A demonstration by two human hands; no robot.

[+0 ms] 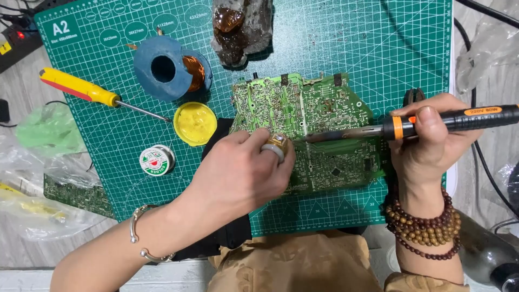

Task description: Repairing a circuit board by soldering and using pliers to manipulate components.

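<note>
1. Green circuit board [319,116] lying flat on the green cutting mat [378,48], mid-counter.
2. Left hand [243,173] resting on the board's lower left part, fingers curled together, ringed finger near the board's middle; whether anything is pinched, cannot tell.
3. Right hand [427,140] at the board's right edge, clamped around the black-and-orange soldering iron [411,125].
4. Iron tip reaching left across the board, ending just beside the left fingertips.
5. Left of the board: yellow flux tin [195,123], solder spool [157,160], yellow screwdriver [86,92], copper wire reel [170,69].
</note>
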